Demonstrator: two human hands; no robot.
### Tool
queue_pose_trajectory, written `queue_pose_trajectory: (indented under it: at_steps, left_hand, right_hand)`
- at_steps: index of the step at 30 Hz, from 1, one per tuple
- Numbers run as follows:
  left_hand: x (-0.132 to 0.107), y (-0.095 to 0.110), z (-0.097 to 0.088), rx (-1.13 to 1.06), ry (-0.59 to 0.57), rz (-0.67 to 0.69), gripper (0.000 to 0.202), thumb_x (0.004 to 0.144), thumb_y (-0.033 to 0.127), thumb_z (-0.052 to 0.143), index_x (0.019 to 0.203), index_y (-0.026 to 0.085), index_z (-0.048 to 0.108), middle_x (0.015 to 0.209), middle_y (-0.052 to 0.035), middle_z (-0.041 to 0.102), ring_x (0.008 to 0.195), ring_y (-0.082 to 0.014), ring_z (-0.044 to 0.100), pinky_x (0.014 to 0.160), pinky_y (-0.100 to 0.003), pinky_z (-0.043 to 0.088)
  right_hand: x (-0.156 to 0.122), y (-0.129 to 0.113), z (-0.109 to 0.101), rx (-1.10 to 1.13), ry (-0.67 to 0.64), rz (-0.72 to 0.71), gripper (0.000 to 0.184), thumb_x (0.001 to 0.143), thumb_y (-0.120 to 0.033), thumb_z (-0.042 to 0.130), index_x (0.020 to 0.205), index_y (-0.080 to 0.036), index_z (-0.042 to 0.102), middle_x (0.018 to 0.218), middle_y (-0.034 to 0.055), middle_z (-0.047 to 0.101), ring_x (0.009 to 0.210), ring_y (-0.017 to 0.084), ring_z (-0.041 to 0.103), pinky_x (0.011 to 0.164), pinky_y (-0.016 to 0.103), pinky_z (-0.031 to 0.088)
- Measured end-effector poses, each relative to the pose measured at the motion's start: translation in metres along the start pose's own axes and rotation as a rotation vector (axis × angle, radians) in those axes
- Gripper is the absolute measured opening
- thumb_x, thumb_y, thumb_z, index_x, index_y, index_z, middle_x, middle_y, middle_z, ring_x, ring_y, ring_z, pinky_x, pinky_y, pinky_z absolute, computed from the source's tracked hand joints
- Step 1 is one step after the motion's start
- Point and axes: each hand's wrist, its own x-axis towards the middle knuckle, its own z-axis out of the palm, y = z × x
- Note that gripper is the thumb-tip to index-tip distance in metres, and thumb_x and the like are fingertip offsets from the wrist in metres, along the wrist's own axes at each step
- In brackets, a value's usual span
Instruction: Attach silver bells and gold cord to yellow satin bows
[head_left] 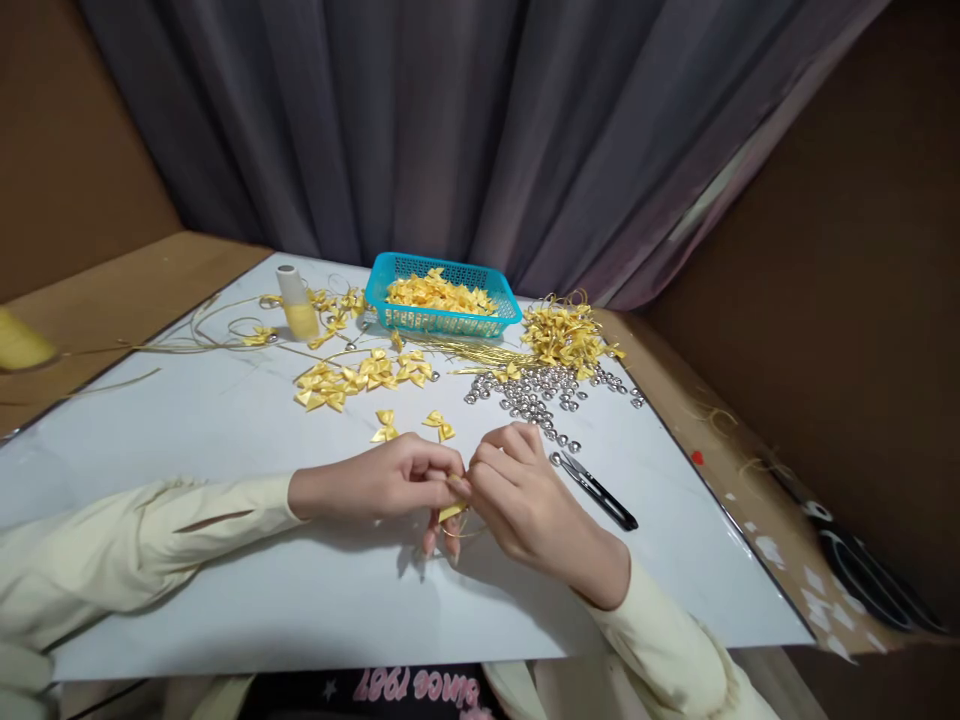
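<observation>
My left hand (390, 478) pinches a yellow ribbon bow (452, 511), which is mostly covered by the fingers. Close against it, my right hand (517, 495) has its fingers curled and pressed together on a thin gold cord (469, 533) that loops below the bow. The fingertips of both hands meet, so the exact grip is hidden. Just beyond them lie two loose bows, one on the left (385, 427) and one on the right (439, 425). Black thread snips (600, 492) rest beside my right hand, near scattered silver beads (536, 395).
A turquoise basket (381, 285) of yellow bows stands at the back of the white tabletop (262, 590). Around it are a bow cluster with cords (566, 338), more bows (360, 378), and a yellow thread spool (298, 305). Black-handled scissors (862, 575) lie far right.
</observation>
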Motion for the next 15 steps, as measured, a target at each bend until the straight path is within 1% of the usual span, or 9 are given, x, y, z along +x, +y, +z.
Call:
queue_pose_trajectory:
  at_steps: [5,8,11,15]
  left_hand:
    - [0.001,0.002,0.0,0.011,0.024,-0.014,0.023,0.088,0.031,0.052,0.07,0.016,0.049,0.061,-0.0007,0.068,0.045,-0.0086,0.056,0.049,-0.018,0.042]
    - [0.001,0.003,0.002,0.023,0.033,-0.026,0.024,0.087,0.032,0.053,0.069,0.015,0.05,0.06,-0.0005,0.067,0.044,-0.0085,0.056,0.048,-0.018,0.041]
    - [0.0,0.003,0.004,0.025,0.034,-0.053,0.024,0.087,0.031,0.053,0.069,0.015,0.051,0.061,-0.0011,0.066,0.044,-0.0087,0.055,0.047,-0.018,0.041]
    - [0.001,0.001,0.004,0.034,0.044,-0.074,0.024,0.088,0.032,0.052,0.072,0.014,0.053,0.062,-0.0016,0.066,0.044,-0.0085,0.054,0.046,-0.018,0.041]
  right_hand:
    - [0.0,-0.002,0.006,-0.06,0.127,-0.031,0.03,0.093,-0.011,0.035,0.065,-0.018,0.043,0.06,0.0017,0.046,0.066,0.016,0.036,0.066,0.031,0.03]
    - [0.002,-0.004,0.005,-0.057,0.236,-0.023,0.03,0.093,-0.011,0.036,0.064,-0.018,0.041,0.057,0.0023,0.047,0.064,0.016,0.037,0.063,0.032,0.03]
    - [0.005,-0.005,-0.002,-0.013,0.378,0.026,0.026,0.092,-0.01,0.038,0.068,-0.018,0.042,0.058,0.0032,0.049,0.064,0.017,0.041,0.061,0.033,0.03]
    - [0.003,-0.007,-0.021,0.068,0.538,0.16,0.021,0.093,-0.011,0.039,0.075,-0.019,0.045,0.063,0.0033,0.05,0.065,0.018,0.045,0.061,0.034,0.035]
